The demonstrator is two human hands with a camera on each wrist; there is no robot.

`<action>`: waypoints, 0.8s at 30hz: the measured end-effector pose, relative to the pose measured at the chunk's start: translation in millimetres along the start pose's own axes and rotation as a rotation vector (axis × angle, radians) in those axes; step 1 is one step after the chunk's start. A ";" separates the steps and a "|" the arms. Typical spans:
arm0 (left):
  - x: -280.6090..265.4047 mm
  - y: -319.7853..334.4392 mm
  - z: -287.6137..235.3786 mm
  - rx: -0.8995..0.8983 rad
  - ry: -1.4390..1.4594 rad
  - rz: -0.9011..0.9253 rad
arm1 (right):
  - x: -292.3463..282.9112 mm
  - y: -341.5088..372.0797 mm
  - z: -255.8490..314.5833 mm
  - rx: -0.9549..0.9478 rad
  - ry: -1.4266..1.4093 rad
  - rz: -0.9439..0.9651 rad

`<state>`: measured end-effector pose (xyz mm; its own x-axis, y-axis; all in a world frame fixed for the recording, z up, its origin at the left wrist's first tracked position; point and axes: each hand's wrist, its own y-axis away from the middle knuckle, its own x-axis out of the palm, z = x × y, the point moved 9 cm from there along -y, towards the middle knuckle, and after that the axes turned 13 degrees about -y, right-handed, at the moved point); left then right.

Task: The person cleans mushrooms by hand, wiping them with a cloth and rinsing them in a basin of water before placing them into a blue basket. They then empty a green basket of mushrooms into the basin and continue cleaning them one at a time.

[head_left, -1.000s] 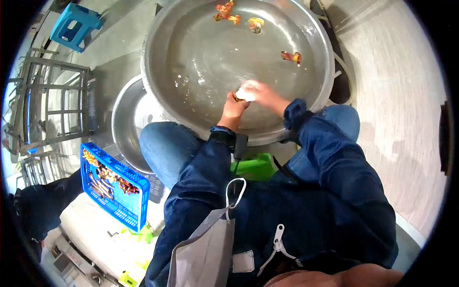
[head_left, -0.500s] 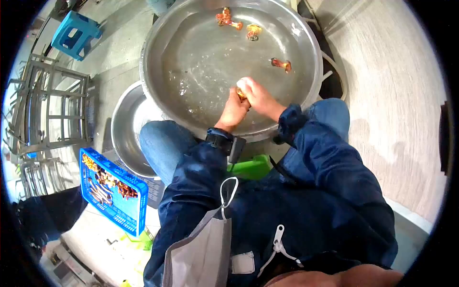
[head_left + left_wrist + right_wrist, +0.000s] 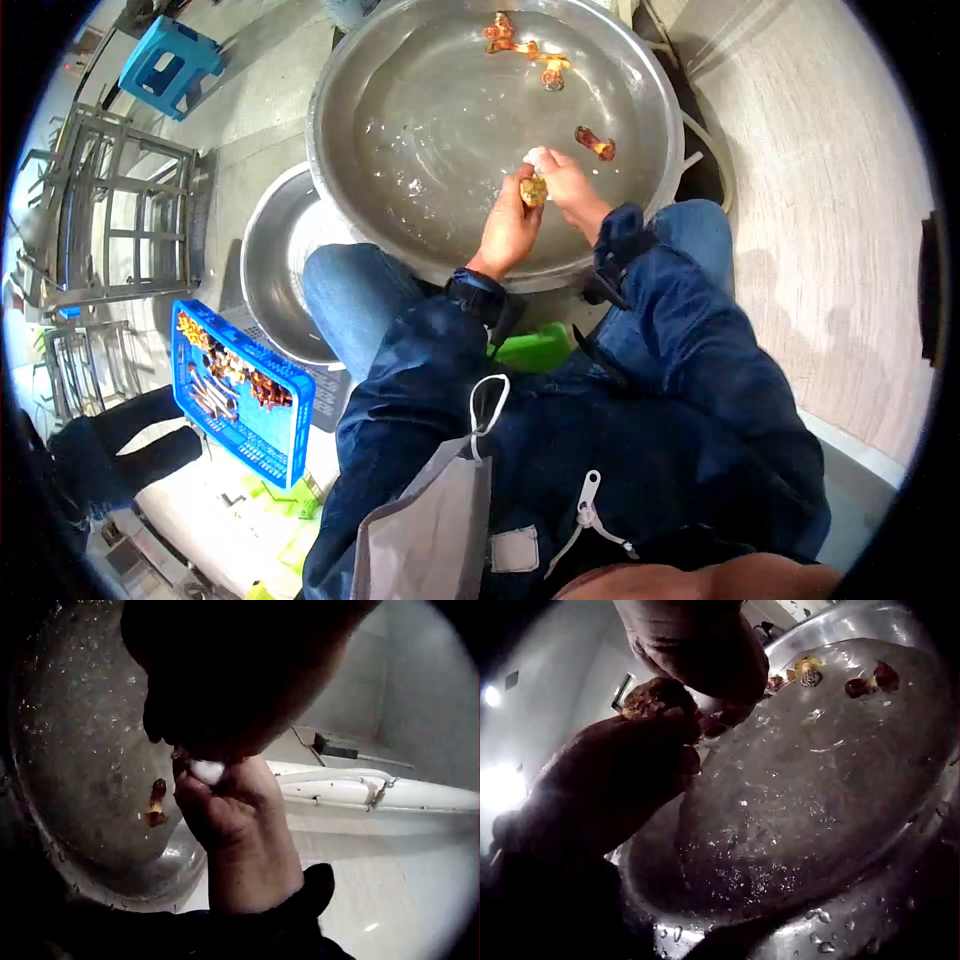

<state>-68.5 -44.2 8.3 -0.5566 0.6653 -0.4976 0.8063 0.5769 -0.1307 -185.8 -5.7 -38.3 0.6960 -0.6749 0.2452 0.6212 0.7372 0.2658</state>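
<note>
Over the basin (image 3: 333,130), left fingers (image 3: 512,190) grip a mushroom (image 3: 533,192); right fingers (image 3: 566,177) hold white material (image 3: 540,157).

1. A person's two hands come together in front of the body; the left hand (image 3: 508,230), fingers curled in a grip, sits just beside the right hand (image 3: 573,190), whose fingers are bent in a grip of their own.
2. The left arm (image 3: 420,350) reaches forward, angling inward; bare skin shows at the left wrist (image 3: 488,266).
3. The right arm (image 3: 700,310) slants in from the opposite side; the right wrist (image 3: 598,216) also angles inward.
4. Knees spread, left knee (image 3: 350,280) and right knee (image 3: 695,228) flank the forearms; in the wrist views, shadow hides much finger detail.
</note>
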 end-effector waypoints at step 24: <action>-21.9 0.9 -9.7 -0.049 -0.561 0.075 | 17.5 -3.8 -27.2 -0.005 -0.027 0.190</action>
<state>-57.6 -53.6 27.4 -0.2960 0.3591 -0.8851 0.8218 0.5680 -0.0443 -166.1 -19.3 -60.4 0.7913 -0.5238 0.3155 0.4812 0.8518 0.2072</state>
